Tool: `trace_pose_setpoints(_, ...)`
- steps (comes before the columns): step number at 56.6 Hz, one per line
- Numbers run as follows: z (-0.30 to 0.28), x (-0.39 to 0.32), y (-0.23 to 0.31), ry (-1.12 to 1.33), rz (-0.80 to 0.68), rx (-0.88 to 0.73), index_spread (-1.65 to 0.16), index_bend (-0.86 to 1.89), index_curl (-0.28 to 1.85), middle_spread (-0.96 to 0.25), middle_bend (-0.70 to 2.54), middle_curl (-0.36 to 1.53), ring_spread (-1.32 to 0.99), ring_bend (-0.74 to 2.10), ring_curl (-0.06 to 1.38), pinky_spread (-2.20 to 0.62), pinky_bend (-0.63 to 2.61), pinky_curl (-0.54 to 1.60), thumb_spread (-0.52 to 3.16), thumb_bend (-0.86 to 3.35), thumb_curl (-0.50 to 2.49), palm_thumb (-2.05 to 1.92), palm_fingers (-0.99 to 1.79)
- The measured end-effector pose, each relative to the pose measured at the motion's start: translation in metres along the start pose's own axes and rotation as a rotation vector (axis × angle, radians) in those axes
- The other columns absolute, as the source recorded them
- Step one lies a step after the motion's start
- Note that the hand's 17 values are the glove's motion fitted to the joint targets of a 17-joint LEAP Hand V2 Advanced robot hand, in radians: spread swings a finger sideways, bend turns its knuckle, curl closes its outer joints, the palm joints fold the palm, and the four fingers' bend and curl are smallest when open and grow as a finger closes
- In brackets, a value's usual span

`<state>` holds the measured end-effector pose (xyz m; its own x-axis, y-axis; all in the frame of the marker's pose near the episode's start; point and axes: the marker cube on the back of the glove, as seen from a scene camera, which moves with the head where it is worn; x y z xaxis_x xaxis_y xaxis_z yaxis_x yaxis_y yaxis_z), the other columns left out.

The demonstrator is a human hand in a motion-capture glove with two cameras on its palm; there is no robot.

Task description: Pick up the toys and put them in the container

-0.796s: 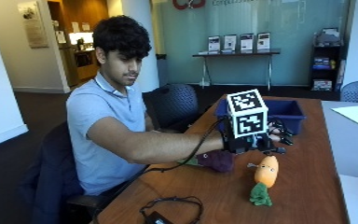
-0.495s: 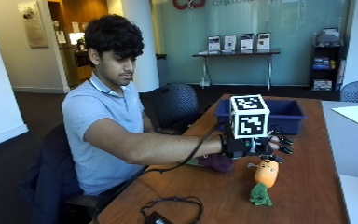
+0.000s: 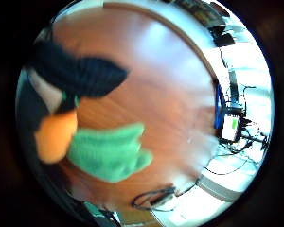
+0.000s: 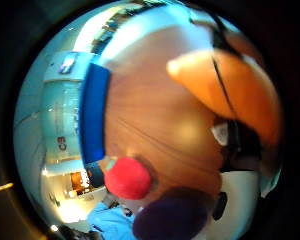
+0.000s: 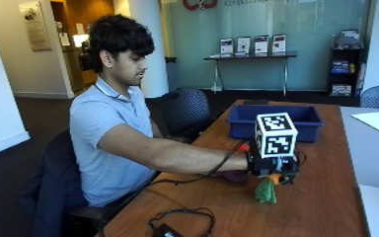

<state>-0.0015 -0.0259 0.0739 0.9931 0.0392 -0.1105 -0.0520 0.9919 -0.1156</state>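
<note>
Now lower, hand (image 5: 273, 167) down around the carrot toy (image 5: 266, 190), previously just above.

1. The person sits at the bench with the right arm (image 5: 170, 155) stretched forward across it, forearm roughly level, elbow only slightly bent.
2. The gloved right hand (image 5: 272, 165) is low over the bench, palm turned down.
3. Its fingers (image 3: 78, 75) are curled around the carrot toy (image 4: 240, 85); one black finger crosses the toy where orange meets green, and the green leaves (image 5: 266, 190) hang below the fingers.
4. The upper body leans a little toward the outstretched arm, head tilted down toward the hand.
</note>
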Motion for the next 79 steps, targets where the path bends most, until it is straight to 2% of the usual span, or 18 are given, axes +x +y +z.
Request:
trace_pose_setpoints(4,-0.030,-0.033,-0.012,-0.075,-0.045,0.103,-0.30,0.08,0.08,-0.04,0.54,0.31,-0.17,0.94,0.36,-0.21,0.94,0.36,1.61,0.46,0.37,0.59,0.86)
trace_pose_setpoints(8,-0.056,-0.069,-0.024,-0.094,-0.092,0.156,-0.29,0.10,0.08,-0.04,0.58,0.34,-0.18,1.03,0.41,-0.25,1.01,0.40,1.60,0.51,0.40,0.68,0.88)
trace_pose_setpoints(19,-0.102,-0.188,-0.050,-0.073,-0.269,0.158,-0.25,0.14,0.08,-0.03,0.64,0.40,-0.19,1.15,0.48,-0.31,1.09,0.45,1.58,0.59,0.47,0.79,0.91)
trace_pose_setpoints(31,-0.074,-0.330,-0.059,-0.020,-0.505,0.069,-0.24,0.15,0.09,-0.02,0.66,0.44,-0.19,1.18,0.49,-0.33,1.12,0.47,1.57,0.61,0.50,0.80,0.88)
trace_pose_setpoints(40,-0.048,-0.378,-0.062,0.012,-0.537,-0.014,-0.24,0.11,0.09,-0.02,0.69,0.48,-0.19,1.21,0.50,-0.33,1.13,0.47,1.57,0.60,0.50,0.76,0.85)
trace_pose_setpoints(44,-0.039,-0.379,-0.060,0.044,-0.506,-0.098,-0.25,0.05,0.06,-0.02,0.69,0.49,-0.20,1.20,0.49,-0.34,1.15,0.46,1.57,0.54,0.47,0.66,0.74)
trace_pose_setpoints(47,-0.038,-0.370,-0.056,0.072,-0.493,-0.133,-0.27,0.09,0.09,-0.03,0.61,0.48,-0.19,1.07,0.49,-0.29,1.18,0.50,1.58,0.42,0.38,0.39,0.27)
trace_pose_setpoints(50,-0.039,-0.360,-0.051,0.095,-0.488,-0.161,-0.28,0.22,0.14,-0.02,0.50,0.45,-0.15,0.88,0.46,-0.18,1.16,0.51,1.52,0.28,0.31,0.17,-0.05)
trace_pose_setpoints(58,-0.045,-0.310,-0.025,0.141,-0.465,-0.241,-0.29,0.19,0.17,-0.02,0.38,0.39,-0.11,0.66,0.31,-0.04,1.09,0.41,1.44,0.15,0.27,-0.01,-0.09)
trace_pose_setpoints(70,-0.035,-0.207,0.032,0.170,-0.410,-0.371,-0.30,0.16,0.21,-0.01,0.22,0.35,-0.06,0.50,0.25,0.04,1.05,0.38,1.42,0.08,0.27,-0.01,-0.13)
trace_pose_setpoints(79,-0.010,-0.152,0.066,0.209,-0.356,-0.406,-0.31,0.14,0.22,0.00,0.16,0.34,-0.04,0.41,0.23,0.06,1.06,0.37,1.46,0.10,0.29,0.06,-0.11)
